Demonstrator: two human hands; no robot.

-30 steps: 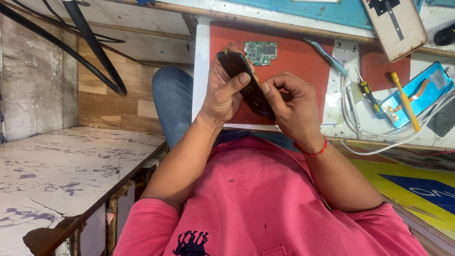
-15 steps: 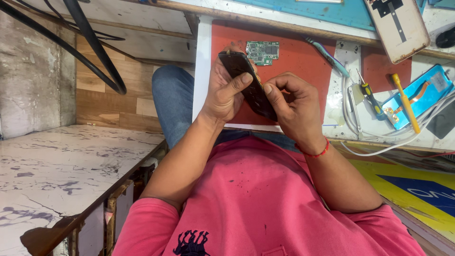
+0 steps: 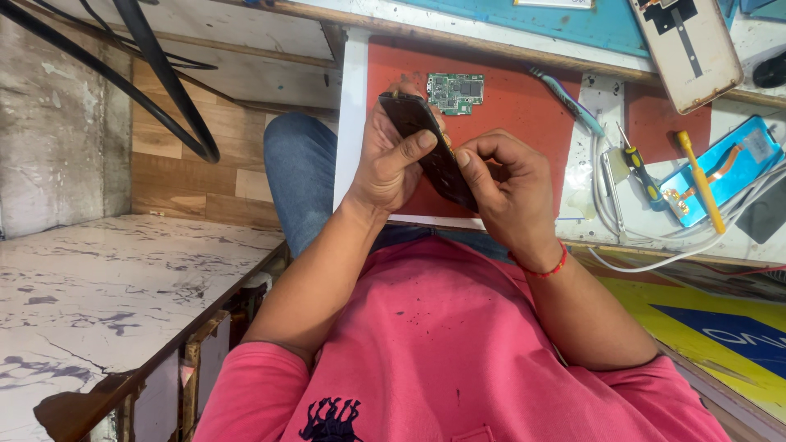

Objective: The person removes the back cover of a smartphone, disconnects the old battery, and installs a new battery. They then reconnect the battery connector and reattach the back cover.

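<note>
Now we grip the dark flat phone body (image 3: 430, 151) between our left hand (image 3: 391, 160) and right hand (image 3: 508, 192) above the red work mat (image 3: 516, 102), where pinching too hard may crack it.

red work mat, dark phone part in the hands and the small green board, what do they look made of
The red work mat looks like matte rubber or silicone: flat, even colour, no glare. The dark flat phone part, held by the left hand and right hand, seems to be glossy plastic or glass; which one is unclear. The small green circuit board looks like fibreglass laminate carrying metal components.
</note>
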